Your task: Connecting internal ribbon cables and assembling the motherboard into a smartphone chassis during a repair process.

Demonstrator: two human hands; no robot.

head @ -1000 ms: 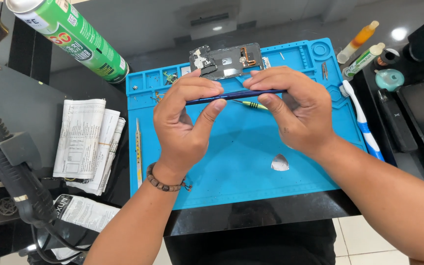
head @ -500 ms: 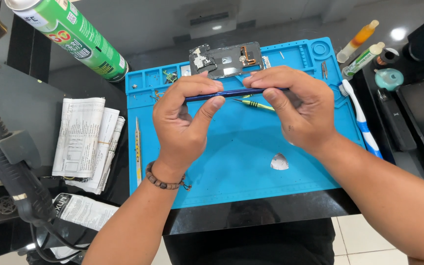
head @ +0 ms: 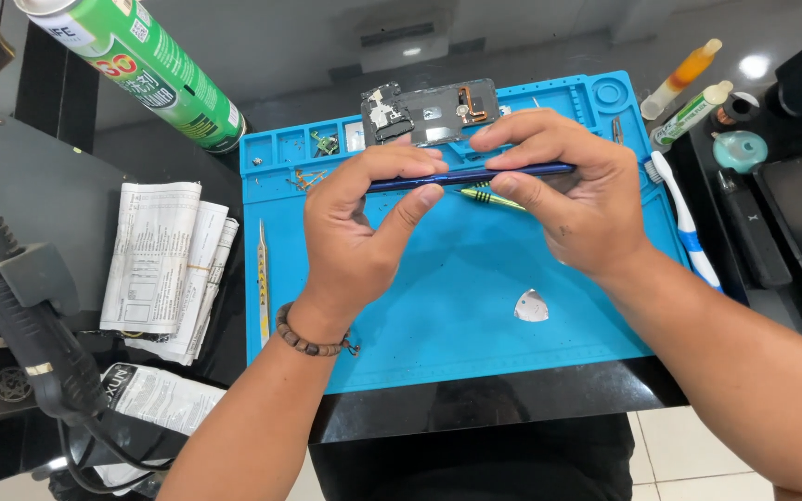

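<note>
Two hands hold a thin dark-blue phone edge-on above a blue repair mat.

Head view: the left hand and the right hand each pinch one end of the phone, thumb under and fingers curled over the top edge, so both are closed on it and it hangs just over the far part of the repair mat. The phone looks thin, stiff and light, probably with a smooth, slippery, fragile glass face; the side frame near the ends seems the safest grip. A green-handled screwdriver lies under it, a dark phone inner frame farther away. Metal tweezers lie at the left, a triangular pick nearer, a toothbrush at the right edge.
</note>
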